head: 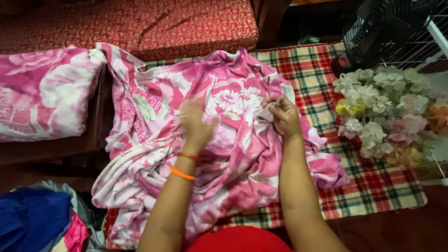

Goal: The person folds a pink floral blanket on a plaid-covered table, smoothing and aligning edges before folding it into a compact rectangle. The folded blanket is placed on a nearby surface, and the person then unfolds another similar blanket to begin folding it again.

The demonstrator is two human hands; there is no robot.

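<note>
While the person's red-clad lap (238, 240) fills the bottom edge, both bare forearms reach forward over a crumpled pink floral blanket (224, 154) that lies heaped across a red, green and cream plaid cloth (373, 186). On the left wrist sit an orange band (182, 174) and a thinner red thread (189, 157). The left hand (196, 122) hovers over the middle of the blanket, blurred, its fingers loosely spread; whether it touches the fabric cannot be told. The right hand (282, 115) is closed, pinching a raised fold of the blanket near its upper right part, knuckles up. Down in the lower left corner lies a pile of other clothes, blue fabric (32, 217) with a strip of bright pink beside it.

Just right of the blanket, on the plaid cloth, rests a bunch of artificial flowers (387, 107) in white, pale pink, yellow and orange. To the left, well apart from the hands, a pillow (44, 93) in a matching pink floral cover sits on a dark wooden seat. Farther back, a red cushion (163, 23) with a small gold pattern stretches across the top, the blanket's upper edge touching it. At the far upper right stands a black electric fan (382, 32) with a wire grille.
</note>
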